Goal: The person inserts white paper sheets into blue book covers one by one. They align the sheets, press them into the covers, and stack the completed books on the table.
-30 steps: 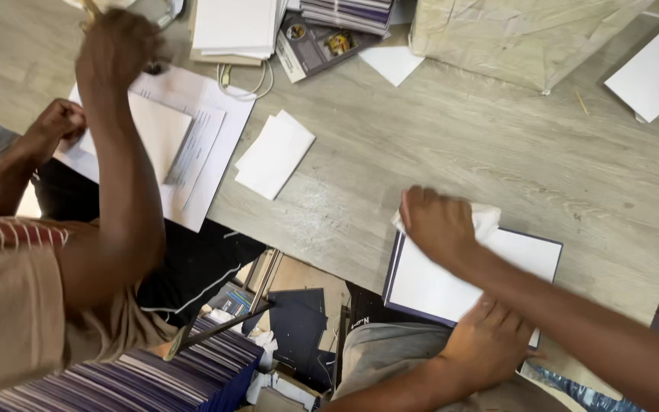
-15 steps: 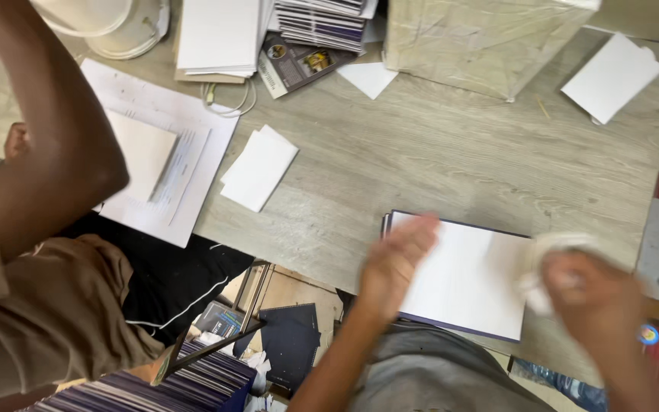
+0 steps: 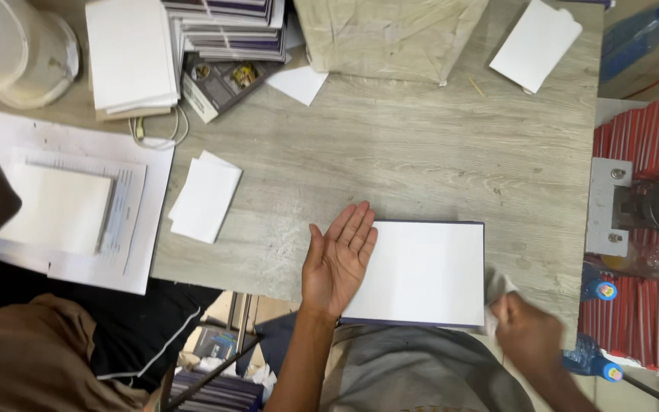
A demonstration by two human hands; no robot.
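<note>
A white sheet with a dark border (image 3: 425,271) lies flat at the near edge of the grey wooden table (image 3: 421,152). My left hand (image 3: 339,259) rests palm up against the sheet's left edge, fingers extended, holding nothing. Just off the sheet's lower right corner, my right hand (image 3: 528,336) is closed around a crumpled white cloth (image 3: 497,290); the hand is blurred.
A person in a brown shirt (image 3: 32,358) sits at the left by stacked white papers (image 3: 62,206). Small white cards (image 3: 206,197), a pile of booklets (image 3: 226,30), a plastic-wrapped block (image 3: 390,34) and another white card (image 3: 535,42) lie further back. A metal machine (image 3: 650,210) with red strips is at the right.
My right hand dropped with the cloth from over the sheet's right side to its lower right corner. My left hand turned palm up at the left edge. The neighbour's raised arm withdrew.
</note>
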